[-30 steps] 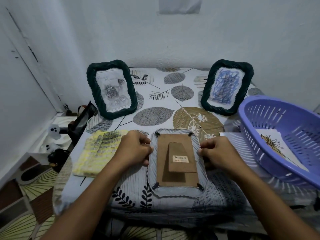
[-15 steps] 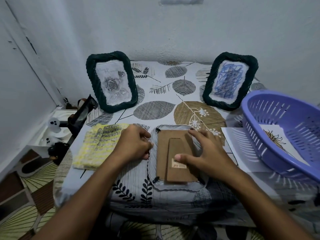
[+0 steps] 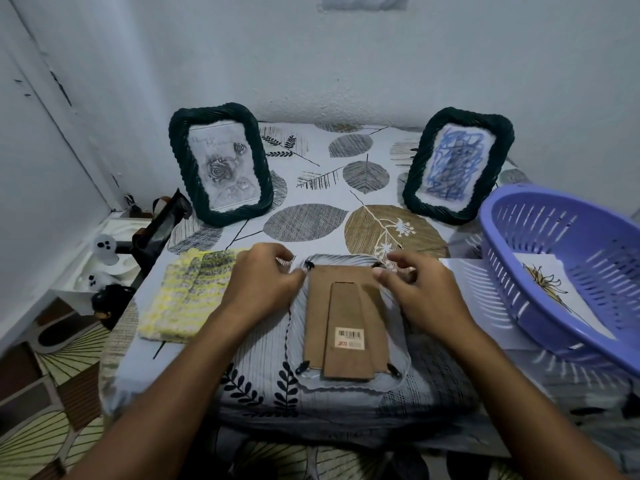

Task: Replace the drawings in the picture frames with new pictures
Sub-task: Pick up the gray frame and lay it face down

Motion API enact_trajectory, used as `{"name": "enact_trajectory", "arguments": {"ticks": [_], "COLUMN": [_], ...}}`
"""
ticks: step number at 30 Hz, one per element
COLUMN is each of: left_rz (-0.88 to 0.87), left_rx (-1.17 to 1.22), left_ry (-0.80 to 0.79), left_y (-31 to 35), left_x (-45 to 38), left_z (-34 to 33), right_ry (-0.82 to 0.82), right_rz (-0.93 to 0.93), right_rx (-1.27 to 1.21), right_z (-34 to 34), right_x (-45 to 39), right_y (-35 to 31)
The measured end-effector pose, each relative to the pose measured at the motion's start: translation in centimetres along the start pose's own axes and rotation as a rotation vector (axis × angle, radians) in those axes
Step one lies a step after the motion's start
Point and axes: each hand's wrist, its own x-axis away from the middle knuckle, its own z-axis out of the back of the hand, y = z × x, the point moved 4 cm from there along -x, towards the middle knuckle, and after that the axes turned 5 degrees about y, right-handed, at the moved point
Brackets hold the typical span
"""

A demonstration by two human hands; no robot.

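A clear-rimmed picture frame (image 3: 349, 327) lies face down near the front edge of the table (image 3: 311, 220), its brown cardboard backing up, with a folded stand bearing a barcode sticker (image 3: 349, 338). Small black turn clips sit at the backing's four corners. The left hand (image 3: 261, 284) rests at the frame's far left corner, fingers curled, fingertips at the clip (image 3: 308, 266) there. The right hand (image 3: 420, 289) is at the far right corner, thumb and fingers pinched near that corner's clip; whether it grips the clip cannot be told. Beyond the frame, two dark green frames stand upright: one to the left with a rose drawing (image 3: 221, 168), one to the right with a blue scribble drawing (image 3: 453, 164). Left of the face-down frame lies a yellow knitted cloth (image 3: 187, 296). To its right a purple plastic basket (image 3: 568, 244) holds a flower picture (image 3: 550, 289).
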Motion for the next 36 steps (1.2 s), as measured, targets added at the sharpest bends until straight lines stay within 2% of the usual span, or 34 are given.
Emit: {"name": "enact_trajectory", "arguments": {"ticks": [3,7,15,23,36], "left_rz": [0.023,0.076,0.076,0.102,0.005], "left_rx": [0.05,0.059,0.023,0.013,0.004], "left_ry": [0.042,0.022,0.063,0.064,-0.014], "left_y": [0.6,0.6,0.5,0.2,-0.3], "left_x": [-0.8,-1.3,-1.7,-2.2,-2.6], "left_z": [-0.4,-2.0,-2.7,-3.0,-2.9], "right_ry": [0.043,0.009,0.049,0.045,0.044], "right_rz": [-0.068,-0.164,-0.216,-0.202,-0.181], "right_rx": [-0.037,-0.019,0.083,0.089,0.059], "right_z": [0.3,-1.5,-2.3,-2.3,-2.3], "right_x": [-2.0,-3.5,-3.8,-3.8,-4.0], "right_y": [0.8,1.9,1.9,1.9,2.2]}}
